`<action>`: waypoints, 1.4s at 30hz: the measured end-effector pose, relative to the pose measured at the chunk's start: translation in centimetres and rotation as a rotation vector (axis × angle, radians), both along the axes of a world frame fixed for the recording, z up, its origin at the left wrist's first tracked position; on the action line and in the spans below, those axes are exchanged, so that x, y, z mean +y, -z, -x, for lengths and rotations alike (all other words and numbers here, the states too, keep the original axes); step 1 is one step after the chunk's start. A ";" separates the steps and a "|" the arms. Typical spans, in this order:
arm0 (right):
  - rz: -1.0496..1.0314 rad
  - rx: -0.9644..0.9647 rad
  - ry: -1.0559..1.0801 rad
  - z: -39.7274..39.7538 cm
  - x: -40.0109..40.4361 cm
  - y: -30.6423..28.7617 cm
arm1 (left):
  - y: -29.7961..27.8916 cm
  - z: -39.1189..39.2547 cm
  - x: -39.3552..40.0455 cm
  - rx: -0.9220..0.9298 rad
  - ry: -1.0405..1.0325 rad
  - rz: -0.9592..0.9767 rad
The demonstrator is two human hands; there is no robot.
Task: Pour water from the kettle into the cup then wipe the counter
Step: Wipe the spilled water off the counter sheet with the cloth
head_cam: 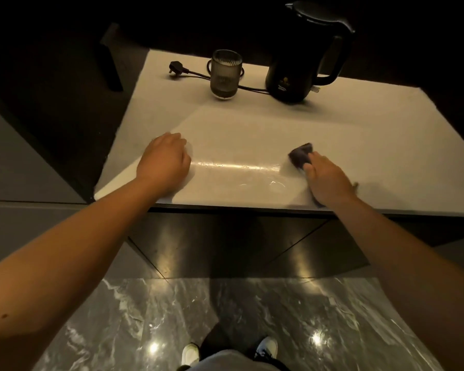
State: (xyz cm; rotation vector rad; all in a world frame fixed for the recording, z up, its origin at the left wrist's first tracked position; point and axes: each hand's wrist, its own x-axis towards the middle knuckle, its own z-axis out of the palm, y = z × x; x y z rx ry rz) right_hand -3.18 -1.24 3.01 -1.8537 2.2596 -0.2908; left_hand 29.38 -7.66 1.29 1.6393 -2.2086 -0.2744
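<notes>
Head view: right hand [328,180] grips a dark, bunched cloth [302,153] on the pale stone counter [252,129], beside a wet streak [236,167]. Left hand [165,163] rests knuckles-up, fingers curled under. Behind, the ribbed smoky glass cup [225,73] looks partly filled; black plastic kettle [306,54], logo unreadable.

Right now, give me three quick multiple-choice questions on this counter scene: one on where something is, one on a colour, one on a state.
1. The cup stands where relative to the kettle?
A. to its left
B. to its right
C. on top of it

2. The kettle's colour?
A. white
B. red
C. black

3. The plug is:
A. in a socket
B. lying loose on the counter
C. held in the left hand

Answers: 1 A, the cup sits left of the kettle; 2 C, its body and lid are black; 3 B, the plug lies unconnected beyond the cup.
</notes>
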 end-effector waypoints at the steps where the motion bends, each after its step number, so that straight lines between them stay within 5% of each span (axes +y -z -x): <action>1: -0.017 0.058 -0.004 0.2 -0.1 0.1 | 0.4 -0.7 -0.1 -0.023 0.001 0.016; 9: 0.060 0.285 -0.205 -6.4 0.7 1.8 | 1.6 -1.4 -1.2 -0.161 0.089 0.026; 32: 0.255 0.047 -0.490 -18.1 2.9 4.3 | 1.7 -5.5 -2.2 -0.039 0.181 0.027; 42: 0.439 0.155 -0.603 -17.9 3.3 5.4 | 2.0 -5.6 -2.6 -0.004 0.177 0.026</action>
